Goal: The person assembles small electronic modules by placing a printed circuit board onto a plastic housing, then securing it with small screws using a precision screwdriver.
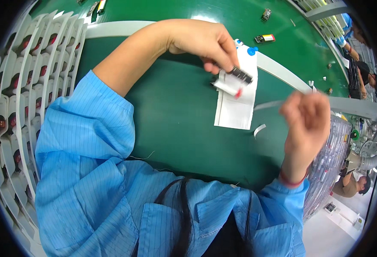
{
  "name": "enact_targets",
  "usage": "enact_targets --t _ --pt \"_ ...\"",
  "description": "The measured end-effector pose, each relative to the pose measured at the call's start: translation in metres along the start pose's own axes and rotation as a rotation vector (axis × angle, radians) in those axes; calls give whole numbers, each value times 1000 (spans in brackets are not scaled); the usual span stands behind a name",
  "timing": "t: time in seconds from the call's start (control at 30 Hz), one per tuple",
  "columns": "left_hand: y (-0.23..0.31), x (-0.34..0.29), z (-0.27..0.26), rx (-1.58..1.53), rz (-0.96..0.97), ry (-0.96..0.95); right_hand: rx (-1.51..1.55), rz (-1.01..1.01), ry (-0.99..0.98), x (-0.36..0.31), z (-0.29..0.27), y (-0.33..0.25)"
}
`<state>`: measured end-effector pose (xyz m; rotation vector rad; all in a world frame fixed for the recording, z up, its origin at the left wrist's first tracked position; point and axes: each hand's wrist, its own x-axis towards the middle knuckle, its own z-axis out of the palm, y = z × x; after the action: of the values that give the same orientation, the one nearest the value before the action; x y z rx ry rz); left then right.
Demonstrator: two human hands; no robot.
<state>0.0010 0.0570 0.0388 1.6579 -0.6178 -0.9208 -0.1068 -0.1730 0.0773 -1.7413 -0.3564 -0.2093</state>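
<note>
My left hand (203, 43) reaches over the mat and pinches a small black circuit board (241, 76). A small white block with a red end (227, 88) hangs just below the board, blurred. Under both lies a white sheet (234, 116) on the dark green mat (171, 120). Off to the right, my right hand (305, 122) is raised and smeared by motion. Its fingers are curled, and a thin pale strip (267, 105) runs from its fingertips toward the sheet. A short curled white strip (259, 129) rests on the mat below.
Stacked white trays (19, 103) with red and dark pieces stand at left; clear plastic trays (330, 165) are piled at right. Blue knobs (252, 51) sit at the sheet's far end. Past a white curved band (278, 70) lie small boards (264, 38). Other people (353, 184) are at far right.
</note>
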Motion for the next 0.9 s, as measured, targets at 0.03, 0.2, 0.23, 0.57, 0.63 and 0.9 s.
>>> enact_targets --t 0.03,0.2,0.23,0.57,0.63,0.9 --pt "2 4 3 -147 30 128 154 158 30 20 -8 2" --pt "1 20 23 -469 59 289 497 395 29 48 -11 47" --pt "0 20 22 -469 56 289 508 407 34 48 -10 52" --pt "-7 18 6 -381 -2 262 438 468 -181 68 -22 55" --pt "-15 26 16 -475 94 300 450 391 -63 62 -3 62" --pt "-18 30 25 -577 91 307 382 367 163 51 10 80"
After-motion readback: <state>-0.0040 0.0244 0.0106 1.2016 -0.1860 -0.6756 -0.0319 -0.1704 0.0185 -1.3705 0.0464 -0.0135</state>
